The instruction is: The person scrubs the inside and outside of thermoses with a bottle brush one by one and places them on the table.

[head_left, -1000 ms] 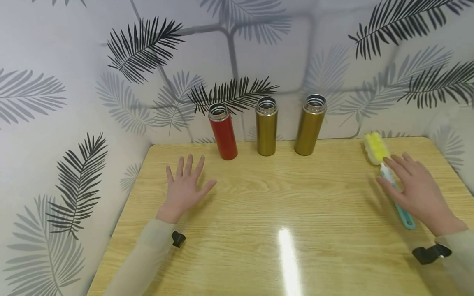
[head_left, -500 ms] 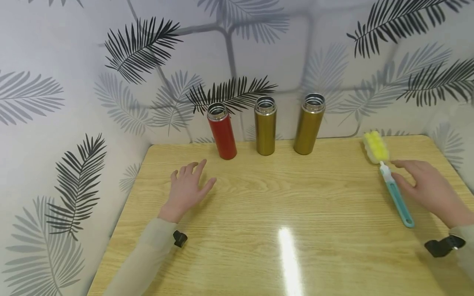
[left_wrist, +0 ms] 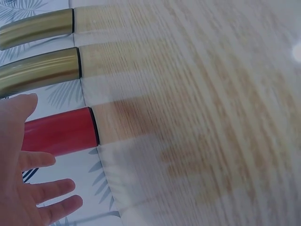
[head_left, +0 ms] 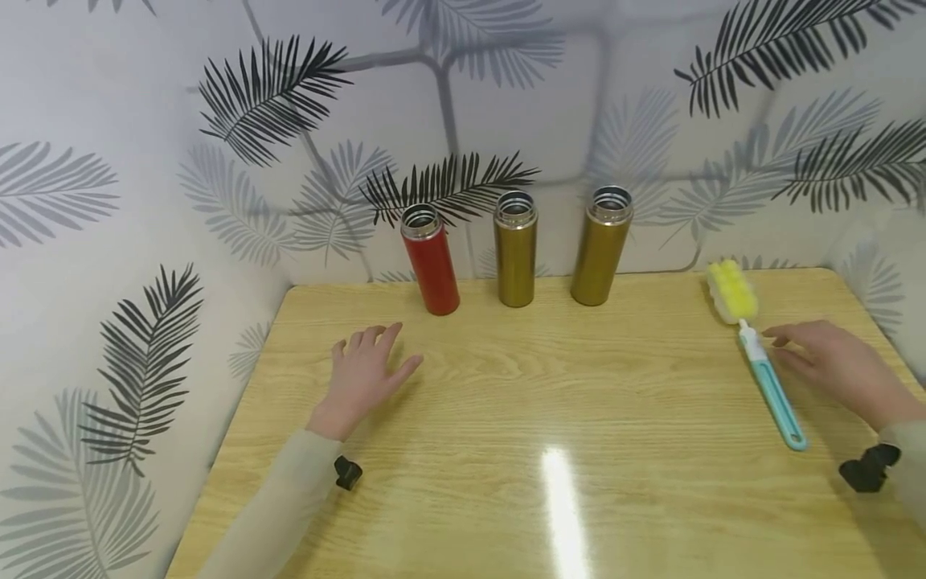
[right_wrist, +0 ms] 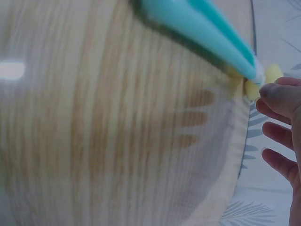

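Note:
My left hand [head_left: 359, 376] hovers over the left side of the table, fingers loosely bent and thumb spread, holding nothing. A red open-topped thermos bottle [head_left: 432, 265] stands just beyond it. Over at the right, my right hand [head_left: 839, 366] is beside a sponge bottle brush [head_left: 772, 390] lying on the table. The brush has a teal handle and a yellow-and-white sponge head [head_left: 734, 291]. Thumb and forefinger are slightly bent near the white neck of the brush, with nothing between them. In the right wrist view the teal handle [right_wrist: 207, 35] lies above and left of the fingers.
Two gold thermos bottles, a middle one [head_left: 517, 253] and a right one [head_left: 601, 249], stand upright without lids along the back edge. A wall with a leaf pattern [head_left: 289, 104] rises behind the wooden table [head_left: 506, 450], which carries a bright light reflection.
My right hand has moved rightward off the brush handle, its fingers bending inward. My left hand's fingers have gone from spread and straight to loosely bent. Bottles and brush stay where they were.

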Demonstrator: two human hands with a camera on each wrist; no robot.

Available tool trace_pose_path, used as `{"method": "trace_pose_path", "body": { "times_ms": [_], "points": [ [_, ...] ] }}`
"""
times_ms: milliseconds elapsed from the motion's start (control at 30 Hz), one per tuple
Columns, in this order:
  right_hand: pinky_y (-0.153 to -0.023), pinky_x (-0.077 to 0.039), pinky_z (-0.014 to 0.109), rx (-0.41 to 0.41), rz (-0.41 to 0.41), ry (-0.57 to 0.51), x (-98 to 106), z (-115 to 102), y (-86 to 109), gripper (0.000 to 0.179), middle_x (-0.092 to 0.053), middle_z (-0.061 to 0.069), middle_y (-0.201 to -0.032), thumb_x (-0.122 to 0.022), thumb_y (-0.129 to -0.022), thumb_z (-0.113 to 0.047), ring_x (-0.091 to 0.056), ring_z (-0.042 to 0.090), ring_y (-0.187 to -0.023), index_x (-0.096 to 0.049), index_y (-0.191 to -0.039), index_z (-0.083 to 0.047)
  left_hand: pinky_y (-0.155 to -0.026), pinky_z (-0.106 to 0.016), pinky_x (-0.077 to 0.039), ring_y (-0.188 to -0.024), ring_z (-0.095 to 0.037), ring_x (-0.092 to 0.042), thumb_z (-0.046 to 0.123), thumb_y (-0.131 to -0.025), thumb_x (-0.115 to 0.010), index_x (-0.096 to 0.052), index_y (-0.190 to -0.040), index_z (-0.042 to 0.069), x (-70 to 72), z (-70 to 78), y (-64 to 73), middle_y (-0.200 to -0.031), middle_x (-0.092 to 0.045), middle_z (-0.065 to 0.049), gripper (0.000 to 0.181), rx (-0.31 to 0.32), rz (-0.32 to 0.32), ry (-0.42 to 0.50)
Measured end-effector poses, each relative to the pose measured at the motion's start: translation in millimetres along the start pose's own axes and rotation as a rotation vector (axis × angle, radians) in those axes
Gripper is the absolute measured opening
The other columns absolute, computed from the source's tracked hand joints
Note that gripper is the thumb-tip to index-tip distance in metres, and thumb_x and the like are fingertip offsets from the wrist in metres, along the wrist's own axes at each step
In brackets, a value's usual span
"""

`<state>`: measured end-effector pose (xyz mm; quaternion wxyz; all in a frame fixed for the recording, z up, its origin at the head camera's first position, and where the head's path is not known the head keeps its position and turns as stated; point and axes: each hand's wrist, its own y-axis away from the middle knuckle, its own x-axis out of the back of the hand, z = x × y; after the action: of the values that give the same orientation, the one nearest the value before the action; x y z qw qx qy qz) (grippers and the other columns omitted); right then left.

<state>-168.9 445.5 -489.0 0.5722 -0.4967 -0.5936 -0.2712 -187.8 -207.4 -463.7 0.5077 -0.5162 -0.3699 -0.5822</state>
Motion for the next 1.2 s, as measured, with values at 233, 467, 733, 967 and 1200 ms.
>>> {"method": "trace_pose_path", "body": {
  "times_ms": [233,467,733,967,1200],
  "points": [
    [-0.076,-0.056,0.059,0.066,-0.063,0.017,-8,6,-4.8,0.052,-0.076,0.015,-0.099,-0.082,-0.083,0.002,-0.071,0.038,-0.088,-0.065,-0.132,-0.001,-0.110,-0.069,-0.031,-0.133,-0.044,-0.050,0.061,-0.099,-0.059,-0.055,-0.149,0.012,-0.1,-0.5,-1.6,-0.141,-0.060,-0.019,0.070,-0.013,0.051,0.010],
    [-0.075,-0.057,0.054,0.227,-0.033,0.063,-14,7,-5.8,0.065,-0.075,0.010,-0.101,-0.081,-0.080,0.005,-0.070,0.033,-0.087,-0.065,-0.141,-0.010,-0.111,-0.068,-0.030,-0.132,-0.041,-0.049,0.058,-0.098,-0.063,-0.058,-0.144,0.010,-1.9,-1.9,2.4,-0.137,-0.062,-0.017,0.067,-0.015,0.097,0.022],
    [-0.074,-0.057,0.054,0.340,0.046,0.069,-16,12,-0.8,0.060,-0.074,0.013,-0.106,-0.088,-0.065,0.007,-0.071,0.035,-0.088,-0.076,-0.122,-0.009,-0.104,-0.067,-0.038,-0.137,-0.043,-0.043,0.056,-0.099,-0.062,-0.058,-0.143,0.008,-3.0,0.4,-1.5,-0.141,-0.056,-0.021,0.066,-0.034,0.090,0.053],
    [-0.072,-0.056,0.051,0.447,0.150,0.026,-22,8,-4.7,0.066,-0.077,0.014,-0.103,-0.027,-0.110,-0.052,-0.073,0.033,-0.085,-0.080,-0.115,-0.014,-0.098,-0.065,-0.042,-0.135,-0.045,-0.045,0.050,-0.099,-0.066,-0.065,-0.136,0.008,-5.6,-3.9,2.0,-0.141,-0.056,-0.023,0.056,-0.031,0.099,0.065],
    [-0.068,-0.058,0.054,0.383,0.170,0.037,-12,-12,-2.1,0.065,-0.077,0.014,-0.106,-0.023,-0.109,-0.053,-0.072,0.036,-0.084,-0.076,-0.128,-0.021,-0.098,-0.064,-0.045,-0.132,-0.045,-0.048,0.044,-0.101,-0.066,-0.065,-0.136,0.006,-6.7,-3.8,1.3,-0.140,-0.057,-0.024,0.052,-0.043,0.104,0.079]
  ]
}}
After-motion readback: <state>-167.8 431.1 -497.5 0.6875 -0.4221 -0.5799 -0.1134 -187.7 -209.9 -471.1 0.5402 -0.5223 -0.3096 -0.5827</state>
